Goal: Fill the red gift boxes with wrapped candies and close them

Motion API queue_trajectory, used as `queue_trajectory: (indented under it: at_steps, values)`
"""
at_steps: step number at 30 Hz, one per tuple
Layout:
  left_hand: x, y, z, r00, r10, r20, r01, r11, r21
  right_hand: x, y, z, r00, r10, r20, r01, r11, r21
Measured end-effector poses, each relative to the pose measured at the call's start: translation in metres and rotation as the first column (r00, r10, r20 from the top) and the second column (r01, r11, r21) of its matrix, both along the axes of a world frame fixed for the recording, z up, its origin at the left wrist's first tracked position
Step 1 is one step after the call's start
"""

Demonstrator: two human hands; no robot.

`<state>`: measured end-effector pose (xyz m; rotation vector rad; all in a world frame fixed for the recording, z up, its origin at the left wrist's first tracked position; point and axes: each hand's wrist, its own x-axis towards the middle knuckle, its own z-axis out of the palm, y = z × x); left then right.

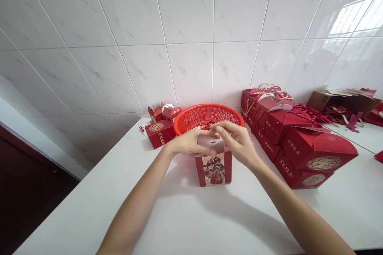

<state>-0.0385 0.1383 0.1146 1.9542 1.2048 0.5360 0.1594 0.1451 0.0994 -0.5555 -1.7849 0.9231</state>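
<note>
A small dark-red paper gift box (214, 169) with a printed figure on its front stands upright on the white table, its top not closed over. My left hand (191, 142) is around the box's upper left, thumb along the front rim and fingers reaching to the far side. At the upper right, my right hand (236, 140) has its fingers bent onto the far flap, the fingertips close to those of my left hand. Pale inner flaps show between the hands. Just behind stands a red plastic basket (191, 114) with small red-wrapped pieces in it, partly hidden by my hands.
Stacked red gift boxes (311, 155) line the right side. Farther right are dark-red ribbons (353, 121) and a brown carton (332, 99). More red boxes (160, 133) sit left of the basket. The tiled wall (191, 67) bounds the table's back.
</note>
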Motion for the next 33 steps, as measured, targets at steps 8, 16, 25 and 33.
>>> queue_trajectory:
  at_steps: [8, 16, 25, 33]
  values:
    - [0.001, -0.002, 0.004, 0.994, -0.108, 0.018, 0.105, 0.988, 0.110, 0.047, 0.007, -0.037, 0.999, -0.036, -0.022, 0.032, 0.983, -0.179]
    - [0.004, -0.005, -0.001, 0.999, -0.050, -0.019, 0.053, 0.983, 0.176, 0.045, 0.002, -0.068, 0.986, -0.153, -0.061, 0.138, 0.971, -0.194]
    - [0.020, -0.005, -0.006, 0.979, -0.180, 0.095, 0.165, 0.976, 0.142, 0.039, -0.005, -0.068, 0.980, -0.199, -0.006, 0.198, 0.979, -0.057]
    - [0.000, 0.007, -0.007, 0.855, -0.195, 0.480, 0.195, 0.979, 0.051, 0.093, -0.056, 0.010, 0.893, -0.412, -0.181, 0.450, 0.823, 0.347]
